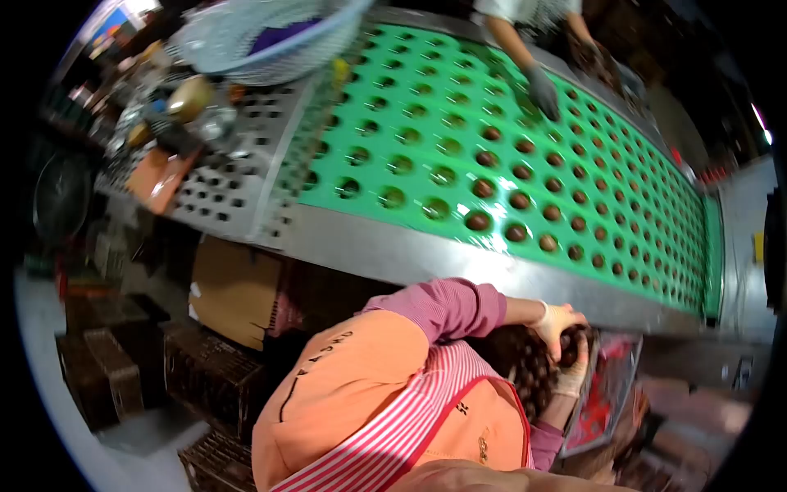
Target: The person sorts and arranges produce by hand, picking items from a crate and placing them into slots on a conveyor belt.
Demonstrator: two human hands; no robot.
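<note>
Both my hands wear pale gloves and rest at a heap of dark brown round pieces (531, 379) beside the machine's front edge. My left hand (557, 325) lies on the upper side of the heap, fingers curved over brown pieces. Close below it, my right hand (572, 373) cups pieces from the other side. Which hand bears their weight I cannot make out. Beyond them lies a green perforated sheet (492, 107), with round brown pieces in many holes at the middle and right; the holes at the left hold none.
A co-worker's dark-gloved hand (542, 92) is over the sheet's far side. A pale blue basket (303, 61) stands at the upper left. Right of my hands is a crate with red contents (597, 394). Dark crates (209, 373) stand at the lower left.
</note>
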